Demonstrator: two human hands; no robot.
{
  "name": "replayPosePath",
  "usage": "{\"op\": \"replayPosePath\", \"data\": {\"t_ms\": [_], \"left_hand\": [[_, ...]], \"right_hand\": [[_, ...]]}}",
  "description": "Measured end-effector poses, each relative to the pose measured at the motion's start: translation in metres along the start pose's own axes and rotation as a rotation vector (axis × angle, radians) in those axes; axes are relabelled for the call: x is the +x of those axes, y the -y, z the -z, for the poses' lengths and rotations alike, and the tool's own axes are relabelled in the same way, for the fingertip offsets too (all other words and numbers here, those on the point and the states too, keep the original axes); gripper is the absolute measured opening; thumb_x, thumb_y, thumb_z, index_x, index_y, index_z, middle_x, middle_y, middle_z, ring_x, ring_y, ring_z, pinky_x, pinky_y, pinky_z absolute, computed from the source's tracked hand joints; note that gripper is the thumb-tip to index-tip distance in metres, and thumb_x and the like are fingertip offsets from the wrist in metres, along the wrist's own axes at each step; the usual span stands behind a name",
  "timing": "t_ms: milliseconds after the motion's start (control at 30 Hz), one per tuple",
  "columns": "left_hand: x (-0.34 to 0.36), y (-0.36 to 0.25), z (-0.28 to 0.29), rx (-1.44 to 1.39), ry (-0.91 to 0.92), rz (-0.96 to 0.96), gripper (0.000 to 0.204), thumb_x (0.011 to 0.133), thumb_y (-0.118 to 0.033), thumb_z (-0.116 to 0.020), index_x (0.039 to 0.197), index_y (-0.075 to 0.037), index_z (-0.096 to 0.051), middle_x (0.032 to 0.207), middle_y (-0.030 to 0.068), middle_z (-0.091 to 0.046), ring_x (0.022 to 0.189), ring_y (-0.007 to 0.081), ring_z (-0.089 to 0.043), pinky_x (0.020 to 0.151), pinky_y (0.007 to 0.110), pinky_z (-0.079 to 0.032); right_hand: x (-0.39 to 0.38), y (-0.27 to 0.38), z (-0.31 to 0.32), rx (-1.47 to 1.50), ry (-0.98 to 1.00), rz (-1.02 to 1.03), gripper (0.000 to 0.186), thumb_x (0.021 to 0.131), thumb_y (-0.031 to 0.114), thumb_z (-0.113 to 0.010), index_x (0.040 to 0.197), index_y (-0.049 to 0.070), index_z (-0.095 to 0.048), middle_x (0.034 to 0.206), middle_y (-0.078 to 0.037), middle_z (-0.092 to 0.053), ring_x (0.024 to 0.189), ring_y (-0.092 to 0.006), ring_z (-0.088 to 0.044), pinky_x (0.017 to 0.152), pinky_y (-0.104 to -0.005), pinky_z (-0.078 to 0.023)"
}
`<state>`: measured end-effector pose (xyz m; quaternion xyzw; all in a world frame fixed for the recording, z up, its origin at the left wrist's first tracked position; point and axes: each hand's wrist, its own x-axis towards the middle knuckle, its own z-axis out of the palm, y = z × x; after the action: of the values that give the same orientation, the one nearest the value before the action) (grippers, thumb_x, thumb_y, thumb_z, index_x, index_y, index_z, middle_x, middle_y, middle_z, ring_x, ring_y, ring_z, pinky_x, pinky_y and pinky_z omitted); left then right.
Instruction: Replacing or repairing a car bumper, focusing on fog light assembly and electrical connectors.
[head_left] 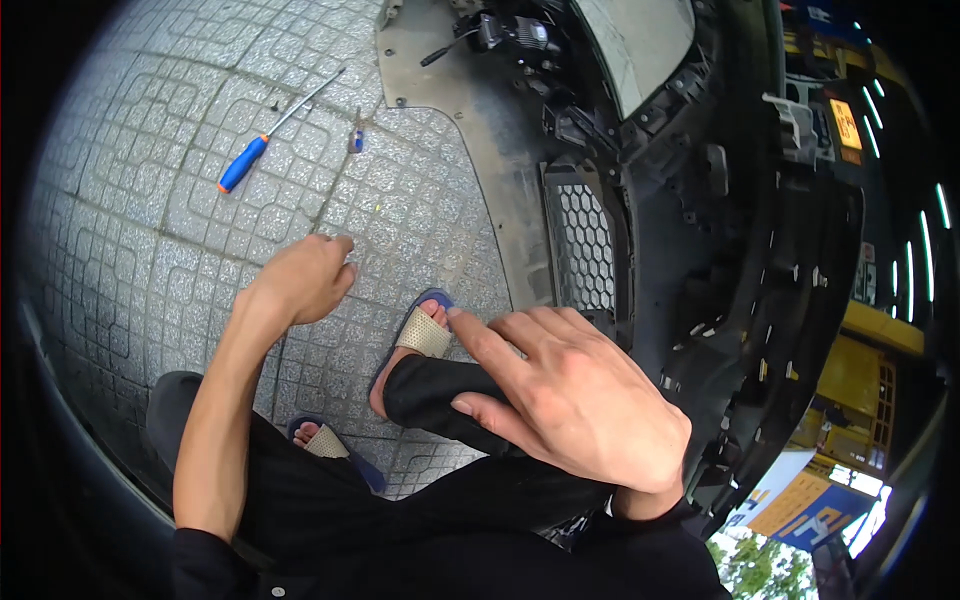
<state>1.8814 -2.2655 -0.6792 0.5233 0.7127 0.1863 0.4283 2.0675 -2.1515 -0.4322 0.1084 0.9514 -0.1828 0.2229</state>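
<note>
My left hand (298,280) hovers over the paving with its fingers curled in. Its palm is turned away, so anything inside it is hidden. My right hand (575,400) is open above my dark trouser leg, back of the hand up, thumb apart from the loosely stretched fingers; it appears to hold nothing. To its right stands a large dark car bumper (715,300), with a honeycomb grille (585,245) in its lower part. Beyond my left hand a long screwdriver (243,163) with a blue and orange handle lies on the paving. Near it is a small blue-handled tool (357,140).
Grey patterned paving (130,230) spreads to the left. A flat grey panel (490,150) borders the bumper, and a black part with a cable (515,35) sits at the far end. My sandalled foot (425,330) is between my hands. Yellow structures (850,390) stand off to the right.
</note>
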Motion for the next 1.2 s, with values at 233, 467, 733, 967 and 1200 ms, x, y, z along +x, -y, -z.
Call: {"op": "replayPosePath", "data": {"t_ms": [233, 467, 733, 967, 1200], "left_hand": [[0.048, 0.025, -0.015, 0.034, 0.139, -0.126, 0.036, 0.102, -0.021, -0.063, 0.124, 0.007, -0.068, 0.096, 0.0323, -0.075, 0.093, 0.0463, -0.075, 0.087, 0.05, -0.058], [0.072, 0.087, -0.055, 0.121, 0.365, -0.022, 0.038, 0.099, -0.022, -0.065, 0.123, 0.007, -0.068, 0.1, 0.032, -0.075, 0.096, 0.0459, -0.075, 0.088, 0.051, -0.058], [0.092, 0.115, -0.082, 0.164, 0.482, 0.118, 0.039, 0.098, -0.023, -0.066, 0.122, 0.007, -0.067, 0.1, 0.0314, -0.075, 0.097, 0.0465, -0.074, 0.09, 0.052, -0.058], [0.086, 0.12, -0.081, 0.155, 0.491, 0.114, 0.04, 0.097, -0.025, -0.066, 0.122, 0.007, -0.067, 0.1, 0.0309, -0.075, 0.099, 0.0471, -0.074, 0.091, 0.053, -0.058], [0.075, 0.106, -0.077, 0.218, 0.39, 0.035, 0.042, 0.096, -0.026, -0.067, 0.121, 0.008, -0.067, 0.1, 0.0305, -0.075, 0.1, 0.0476, -0.074, 0.093, 0.054, -0.058]], "right_hand": [[-0.02, 0.005, -0.033, -0.267, -0.398, 0.039, 0.021, 0.086, 0.02, -0.069, 0.094, 0.0, -0.071, 0.083, -0.006, -0.067, 0.081, -0.019, -0.067, 0.076, -0.0303, -0.048], [0.055, 0.022, -0.03, -0.138, -0.193, -0.287, 0.017, 0.08, 0.021, -0.069, 0.076, 0.006, -0.076, 0.086, -0.011, -0.072, 0.085, -0.0268, -0.067, 0.084, -0.0437, -0.052], [0.08, -0.008, -0.028, -0.166, -0.346, -0.159, 0.027, 0.091, 0.04, -0.072, 0.108, 0.022, -0.084, 0.113, -0.002, -0.079, 0.102, -0.0257, -0.072, 0.078, -0.0566, -0.053], [0.055, -0.018, 0.004, -0.014, -0.09, -0.224, 0.032, 0.088, 0.033, -0.078, 0.115, 0.019, -0.084, 0.118, -0.004, -0.079, 0.108, -0.0284, -0.072, 0.078, -0.0569, -0.055], [0.008, -0.031, 0.012, 0.119, -0.24, -0.117, 0.019, 0.087, 0.016, -0.074, 0.102, 0.004, -0.079, 0.094, -0.013, -0.076, 0.1, -0.0294, -0.074, 0.089, -0.0485, -0.055]]}}
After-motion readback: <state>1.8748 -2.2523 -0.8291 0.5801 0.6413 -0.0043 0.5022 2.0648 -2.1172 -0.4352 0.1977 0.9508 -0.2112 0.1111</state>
